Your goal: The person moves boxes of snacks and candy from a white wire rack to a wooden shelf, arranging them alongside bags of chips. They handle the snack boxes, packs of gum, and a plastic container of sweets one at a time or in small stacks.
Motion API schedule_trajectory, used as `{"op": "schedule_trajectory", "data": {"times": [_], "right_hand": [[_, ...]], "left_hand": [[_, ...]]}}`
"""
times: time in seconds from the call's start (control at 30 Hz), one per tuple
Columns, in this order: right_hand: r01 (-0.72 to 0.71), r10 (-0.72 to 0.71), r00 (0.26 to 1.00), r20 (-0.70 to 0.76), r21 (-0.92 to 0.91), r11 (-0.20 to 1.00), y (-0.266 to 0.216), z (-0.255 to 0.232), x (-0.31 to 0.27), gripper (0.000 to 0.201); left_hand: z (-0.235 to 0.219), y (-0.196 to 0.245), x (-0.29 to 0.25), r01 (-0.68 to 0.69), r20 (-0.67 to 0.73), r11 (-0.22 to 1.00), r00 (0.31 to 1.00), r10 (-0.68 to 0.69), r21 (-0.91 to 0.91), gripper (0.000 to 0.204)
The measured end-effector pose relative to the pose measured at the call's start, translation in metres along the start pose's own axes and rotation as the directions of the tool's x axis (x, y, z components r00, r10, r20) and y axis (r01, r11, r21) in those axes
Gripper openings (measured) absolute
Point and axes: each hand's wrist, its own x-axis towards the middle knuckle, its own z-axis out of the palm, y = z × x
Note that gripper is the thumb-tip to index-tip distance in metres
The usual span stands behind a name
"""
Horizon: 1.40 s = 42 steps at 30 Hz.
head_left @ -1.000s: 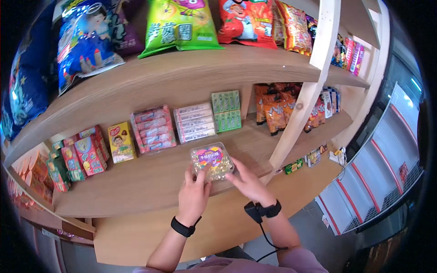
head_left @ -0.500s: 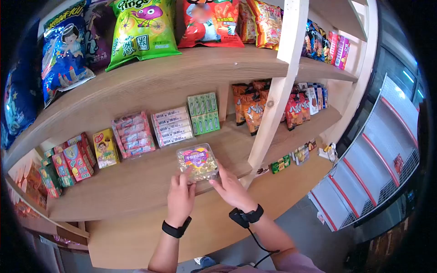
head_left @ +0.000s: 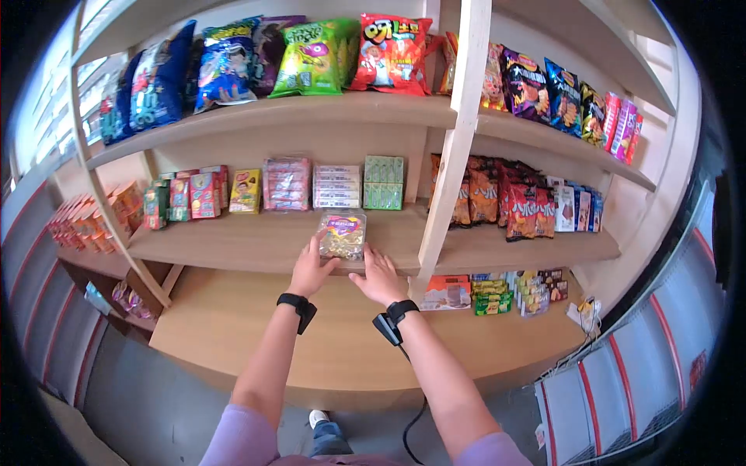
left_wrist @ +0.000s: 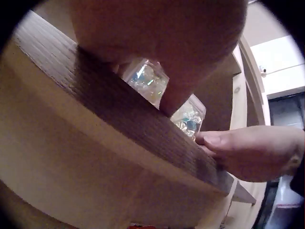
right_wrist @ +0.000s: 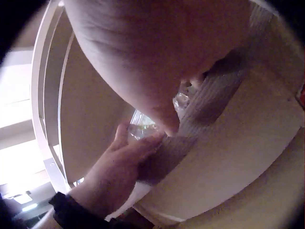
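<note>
A clear plastic box of gold-wrapped candies (head_left: 343, 234) with a purple label lies flat on the middle shelf (head_left: 233, 247), close to its front edge. My left hand (head_left: 311, 272) is at the box's front left, its fingers reaching along that side. At the front right, my right hand (head_left: 379, 277) has its fingers extended against the side. Both thumbs are low near the shelf edge. In the left wrist view the left hand covers part of the candy box (left_wrist: 145, 83); in the right wrist view the right hand (right_wrist: 157, 57) hides much of it.
Behind the box stand white candy packs (head_left: 336, 186), a green pack (head_left: 384, 182) and pink packs (head_left: 287, 184). A wooden post (head_left: 447, 179) rises to the right, with orange snack bags (head_left: 483, 190) beyond it. Chip bags (head_left: 311, 58) line the upper shelf; a wider ledge (head_left: 311, 349) juts out below.
The head view has pulled back and levelled, showing more of the shelves. Against the row behind, the candy box sits closer to the white packs, with both hands still at its sides.
</note>
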Motion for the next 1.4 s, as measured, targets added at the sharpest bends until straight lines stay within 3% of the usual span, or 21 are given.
{"op": "schedule_trajectory", "data": {"times": [0.1,0.37,0.47,0.53,0.6,0.63,0.67,0.77,0.87,0.9,0.93,1.0,1.03,1.1,1.13,1.17,1.2,1.23,1.3,1.37,1.4], "right_hand": [[-0.01,0.014,0.997,0.074,-0.052,0.999,-0.002,-0.011,-0.003,0.08],[-0.115,0.112,0.988,0.102,0.021,0.993,0.019,-0.014,-0.001,0.091],[-0.161,0.151,0.984,0.091,0.109,0.981,-0.003,-0.026,0.003,0.1],[-0.213,0.192,0.973,0.13,0.178,0.961,-0.022,-0.023,0.014,0.102],[-0.044,0.02,0.998,0.052,0.52,0.853,-0.039,-0.002,0.034,0.098],[0.062,-0.047,0.998,-0.042,0.521,0.851,-0.049,0.009,0.044,0.092],[0.054,-0.037,0.998,-0.043,0.519,0.853,-0.058,0.019,0.052,0.092],[-0.084,-0.021,0.987,0.159,0.625,0.776,-0.111,0.015,0.07,0.079],[0.034,-0.077,0.996,0.047,0.595,0.803,-0.116,0.06,0.098,0.085],[-0.013,-0.028,0.998,0.064,0.561,0.828,-0.123,0.063,0.099,0.081],[-0.021,-0.013,0.998,0.056,0.561,0.828,-0.125,0.062,0.101,0.081],[0.152,-0.176,0.984,0.026,0.384,0.911,-0.126,0.052,0.101,0.076],[0.112,-0.164,0.983,0.086,0.433,0.894,-0.133,0.03,0.1,0.069],[-0.104,-0.19,0.862,0.47,0.532,0.84,-0.11,-0.002,0.131,0.06],[-0.03,-0.084,0.952,0.295,0.362,0.932,-0.088,-0.016,0.139,0.054],[-0.097,0.084,0.994,0.069,0.204,0.974,-0.05,-0.015,0.159,0.054],[-0.117,0.144,0.982,-0.12,0.206,0.972,-0.032,-0.036,0.17,0.061],[-0.273,0.33,0.921,-0.209,0.261,0.926,0.001,-0.043,0.184,0.06],[-0.321,0.391,0.839,-0.378,0.234,0.917,0.1,-0.035,0.213,0.059],[-0.279,0.357,0.917,-0.177,0.352,0.893,0.188,-0.025,0.241,0.061],[-0.272,0.346,0.924,-0.165,0.352,0.895,0.177,-0.027,0.239,0.061]], "left_hand": [[0.0,0.0,-0.002,0.088,0.025,0.996,0.996,-0.087,-0.024,0.067],[0.011,-0.003,-0.005,0.019,-0.053,0.989,0.999,-0.012,0.145,0.07],[0.003,-0.004,-0.007,-0.035,-0.074,0.981,0.996,0.05,0.191,0.068],[-0.011,-0.002,-0.009,-0.017,0.033,0.989,0.999,0.012,0.149,0.067],[-0.026,-0.014,-0.004,-0.084,0.044,0.982,0.996,0.077,0.167,0.063],[-0.036,-0.024,0.0,-0.046,0.035,0.984,0.999,0.041,0.173,0.061],[-0.046,-0.035,0.001,-0.007,0.029,0.984,1.0,0.002,0.179,0.059],[-0.088,-0.065,0.012,-0.01,0.011,0.988,1.0,0.008,0.156,0.054],[-0.114,-0.089,0.021,-0.027,0.023,0.987,0.999,0.024,0.156,0.054],[-0.119,-0.095,0.023,-0.049,0.024,0.983,0.999,0.046,0.177,0.054],[-0.122,-0.099,0.025,-0.072,0.025,0.978,0.997,0.069,0.194,0.054],[-0.126,-0.103,0.027,-0.101,0.047,0.978,0.994,0.094,0.18,0.054],[-0.128,-0.102,0.028,-0.076,0.065,0.982,0.996,0.065,0.173,0.054],[-0.13,-0.104,0.028,-0.082,0.085,0.983,0.994,0.069,0.162,0.054],[-0.132,-0.103,0.027,-0.087,0.097,0.985,0.993,0.073,0.15,0.054],[-0.133,-0.102,0.025,-0.047,0.106,0.992,0.994,0.035,0.116,0.053],[-0.134,-0.104,0.025,-0.005,0.112,0.996,0.994,-0.004,0.084,0.052],[-0.131,-0.114,0.022,0.032,0.101,0.994,0.994,-0.043,0.108,0.058],[-0.137,-0.109,0.018,-0.014,0.062,0.999,0.998,0.012,0.03,0.062],[-0.138,-0.112,0.017,-0.056,0.027,0.997,0.998,0.058,-0.054,0.07],[-0.137,-0.112,0.016,-0.043,0.018,0.998,0.999,0.044,-0.047,0.07]]}}
